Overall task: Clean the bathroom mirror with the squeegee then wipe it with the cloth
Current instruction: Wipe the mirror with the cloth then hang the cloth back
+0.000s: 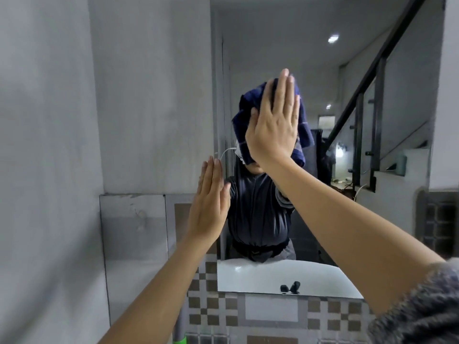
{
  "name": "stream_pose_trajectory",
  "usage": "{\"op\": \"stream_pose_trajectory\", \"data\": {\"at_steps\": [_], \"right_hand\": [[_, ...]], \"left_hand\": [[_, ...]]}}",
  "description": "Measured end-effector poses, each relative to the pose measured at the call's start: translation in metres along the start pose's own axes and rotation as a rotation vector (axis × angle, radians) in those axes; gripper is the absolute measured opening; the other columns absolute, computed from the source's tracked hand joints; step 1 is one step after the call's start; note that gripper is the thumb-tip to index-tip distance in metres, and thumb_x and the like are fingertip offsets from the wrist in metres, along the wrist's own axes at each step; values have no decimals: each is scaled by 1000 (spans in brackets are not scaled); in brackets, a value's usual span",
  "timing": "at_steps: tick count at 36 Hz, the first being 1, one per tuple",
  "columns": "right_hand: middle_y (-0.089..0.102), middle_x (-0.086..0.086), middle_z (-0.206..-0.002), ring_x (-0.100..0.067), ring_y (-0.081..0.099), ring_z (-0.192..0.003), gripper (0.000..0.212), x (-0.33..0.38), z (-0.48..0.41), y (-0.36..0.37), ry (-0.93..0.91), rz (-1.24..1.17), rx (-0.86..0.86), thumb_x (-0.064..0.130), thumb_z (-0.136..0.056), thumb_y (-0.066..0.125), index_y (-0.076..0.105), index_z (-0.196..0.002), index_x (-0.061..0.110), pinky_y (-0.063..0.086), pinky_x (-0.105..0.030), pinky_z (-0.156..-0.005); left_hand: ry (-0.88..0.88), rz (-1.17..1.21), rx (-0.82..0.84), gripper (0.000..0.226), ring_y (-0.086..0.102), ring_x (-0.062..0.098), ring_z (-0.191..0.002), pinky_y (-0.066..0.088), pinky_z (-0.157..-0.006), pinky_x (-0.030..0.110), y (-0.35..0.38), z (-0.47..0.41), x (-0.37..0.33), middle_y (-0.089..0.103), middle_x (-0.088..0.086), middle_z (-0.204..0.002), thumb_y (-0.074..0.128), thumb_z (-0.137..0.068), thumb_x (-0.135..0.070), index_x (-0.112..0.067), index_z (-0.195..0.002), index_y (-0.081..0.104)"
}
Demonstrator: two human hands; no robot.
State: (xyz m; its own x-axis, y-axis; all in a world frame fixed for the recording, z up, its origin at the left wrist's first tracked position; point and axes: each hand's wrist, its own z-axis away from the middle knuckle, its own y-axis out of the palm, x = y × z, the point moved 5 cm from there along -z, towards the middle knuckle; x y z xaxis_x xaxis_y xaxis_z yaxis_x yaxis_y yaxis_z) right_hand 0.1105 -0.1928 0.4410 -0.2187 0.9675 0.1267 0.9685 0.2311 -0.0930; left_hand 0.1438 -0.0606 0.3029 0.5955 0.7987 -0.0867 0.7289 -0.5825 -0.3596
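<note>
The bathroom mirror (335, 100) fills the wall ahead, its left edge running down beside my left hand. A dark blue checked cloth (248, 105) is pressed flat against the glass under my right hand (275, 125), palm forward and fingers straight and together. My left hand (211, 202) rests flat on the mirror's left edge, fingers up, holding nothing. The squeegee may be the grey and green handle (180, 328) at the bottom edge; only that short piece shows.
A grey wall (49, 120) closes in on the left, with a pale tile panel (131, 232) below. Brown and white checked tiles (273, 314) run under the mirror. The glass reflects a person in a dark shirt, a white sink rim and a black stair railing.
</note>
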Motion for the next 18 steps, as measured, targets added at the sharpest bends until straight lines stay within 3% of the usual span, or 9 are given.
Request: {"op": "stream_pose_trajectory", "data": {"at_steps": [5,9,12,18], "right_hand": [[8,-14,-157,-27,5,-146,57,23,5,9,-293,40,66,27,-97,27,17,-148,3,3,-39,-119],[14,-15,-156,-28,9,-145,57,30,10,14,-631,124,153,31,-97,26,21,-147,5,4,-40,-119],[24,-13,-154,-28,18,-144,55,32,18,17,-902,171,195,34,-96,31,30,-145,9,11,-41,-118],[25,-9,-154,-25,20,-143,54,13,23,8,-1043,190,251,35,-96,31,31,-145,12,14,-39,-117]], "left_hand": [[-30,34,-30,57,-1,9,-143,7,-117,23,-4,6,-3,4,4,-155,13,-98,-44,-13,-145,2],[-57,76,-45,57,5,14,-143,3,-109,5,-4,9,-6,8,4,-155,21,-97,-38,-11,-145,6],[-57,95,-60,57,7,16,-143,4,-109,6,-4,10,-8,9,5,-155,21,-98,-38,-10,-146,9],[-67,100,-81,56,8,15,-143,5,-110,8,-5,10,-13,8,2,-153,21,-98,-40,-14,-143,1]]}}
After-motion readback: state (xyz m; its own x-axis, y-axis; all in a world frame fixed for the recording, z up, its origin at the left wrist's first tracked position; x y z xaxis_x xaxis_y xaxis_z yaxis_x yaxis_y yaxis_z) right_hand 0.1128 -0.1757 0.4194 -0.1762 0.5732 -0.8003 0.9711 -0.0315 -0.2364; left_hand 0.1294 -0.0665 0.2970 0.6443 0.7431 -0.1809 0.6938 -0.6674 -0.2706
